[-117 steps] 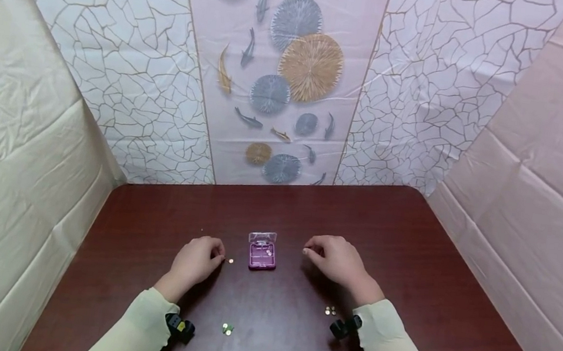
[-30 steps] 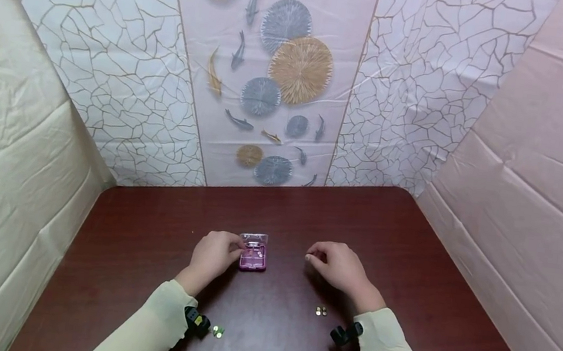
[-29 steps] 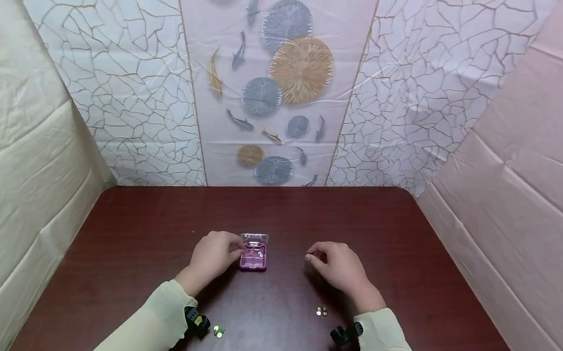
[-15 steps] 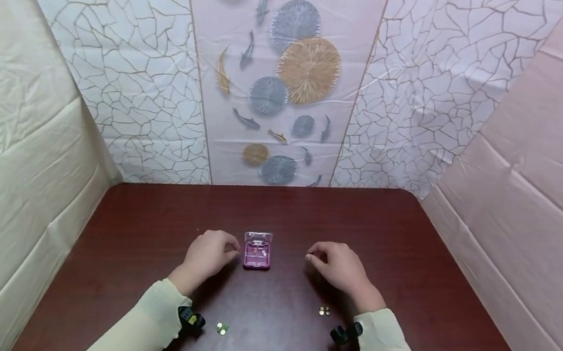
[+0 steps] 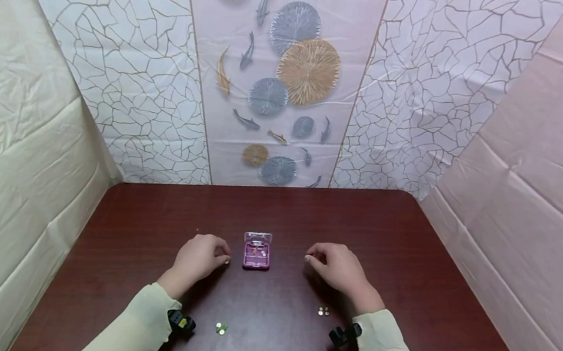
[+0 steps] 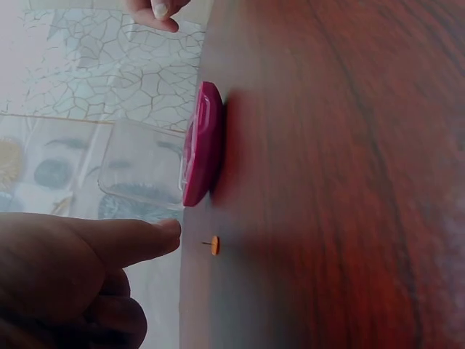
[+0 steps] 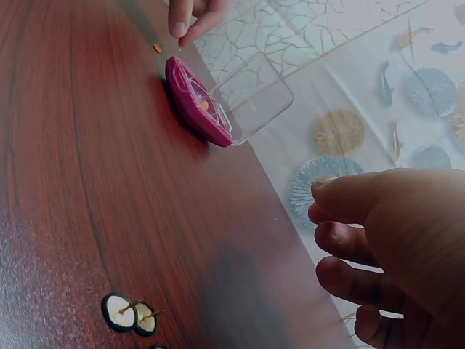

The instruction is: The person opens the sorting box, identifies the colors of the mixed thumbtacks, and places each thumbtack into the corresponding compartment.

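My left hand [image 5: 198, 259] is over the table left of the purple plastic case [image 5: 255, 266], fingers loosely bent. In the left wrist view an orange thumbtack [image 6: 215, 246] lies pin up on the table, just below the extended fingertip and apart from it. The case's clear lid [image 7: 254, 98] stands open, and inside are an orange piece [image 5: 254, 250] and small whitish pieces [image 5: 264, 253]. My right hand [image 5: 339, 263] hovers right of the case with its fingers loosely curled, holding nothing.
Several dark-rimmed thumbtacks [image 5: 323, 311] lie pin up near the right wrist. Several green thumbtacks [image 5: 221, 328] lie in a cluster nearer the front, right of the left wrist. A patterned cloth [image 5: 290, 111] hangs behind the table [image 5: 361, 221].
My left hand reached to the case's left compartment, then drew back left and toward me, beside the orange thumbtack. An orange piece now shows in the case. The right hand has hardly moved.
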A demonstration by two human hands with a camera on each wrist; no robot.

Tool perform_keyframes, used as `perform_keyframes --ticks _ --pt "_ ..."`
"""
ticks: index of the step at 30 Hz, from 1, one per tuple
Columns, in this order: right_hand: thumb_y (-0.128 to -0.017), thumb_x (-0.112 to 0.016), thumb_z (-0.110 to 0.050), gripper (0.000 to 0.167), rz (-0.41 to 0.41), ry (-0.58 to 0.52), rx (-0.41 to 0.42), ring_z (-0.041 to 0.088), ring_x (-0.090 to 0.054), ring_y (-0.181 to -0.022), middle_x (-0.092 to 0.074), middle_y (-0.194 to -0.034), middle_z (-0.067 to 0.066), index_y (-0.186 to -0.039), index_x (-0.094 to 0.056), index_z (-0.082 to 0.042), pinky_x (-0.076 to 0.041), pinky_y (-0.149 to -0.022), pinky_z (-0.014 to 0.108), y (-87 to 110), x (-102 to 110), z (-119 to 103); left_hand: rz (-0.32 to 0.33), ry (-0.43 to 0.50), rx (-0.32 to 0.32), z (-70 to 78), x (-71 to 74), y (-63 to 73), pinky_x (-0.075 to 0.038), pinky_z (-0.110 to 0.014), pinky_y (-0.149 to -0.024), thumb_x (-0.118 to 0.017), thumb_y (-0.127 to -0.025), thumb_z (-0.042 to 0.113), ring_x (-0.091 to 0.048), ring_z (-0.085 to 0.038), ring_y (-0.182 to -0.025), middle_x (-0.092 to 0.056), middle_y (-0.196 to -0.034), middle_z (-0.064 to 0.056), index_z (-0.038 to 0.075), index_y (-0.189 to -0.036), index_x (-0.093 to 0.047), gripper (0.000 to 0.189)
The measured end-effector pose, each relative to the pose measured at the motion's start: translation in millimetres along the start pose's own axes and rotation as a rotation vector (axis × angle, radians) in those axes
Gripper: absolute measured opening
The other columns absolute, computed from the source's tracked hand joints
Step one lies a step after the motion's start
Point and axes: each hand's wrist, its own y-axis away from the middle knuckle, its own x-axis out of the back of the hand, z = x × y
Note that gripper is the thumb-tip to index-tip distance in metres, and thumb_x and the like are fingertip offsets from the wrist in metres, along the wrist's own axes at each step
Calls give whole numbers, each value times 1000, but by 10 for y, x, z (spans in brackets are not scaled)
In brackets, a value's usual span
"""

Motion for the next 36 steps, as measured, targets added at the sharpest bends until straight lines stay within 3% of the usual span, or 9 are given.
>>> perform_keyframes --ticks 12,20,36 --pt "-105 -78 -34 6 6 -10 11 7 -59 -67 -65 -79 -19 -106 -82 -29 -52 -67 36 -4 -36 26 -20 -23 -9 -75 -77 26 -57 -45 -77 -92 -91 29 -65 -18 -84 -66 -93 5 27 -90 -81 12" --pt "-105 -77 -34 7 5 -7 11 7 -58 -67 -65 -79 -19 -105 -81 -29 -52 -67 35 -7 -40 50 -19 -37 -31 -87 -125 4 -59 -47 -82 -92 -92 26 -68 -20 -88 -69 -97 4 26 -91 -79 12" --pt "-105 -77 -33 7 5 -9 1 8 -58 -65 -64 -76 -19 -104 -81 -29 -52 -66 35 7 -38 46 -35 1 10 -46 -132 6 -59 -44 -76 -89 -95 20 -65 -15 -78 -72 -85 8 25 -88 -80 12"
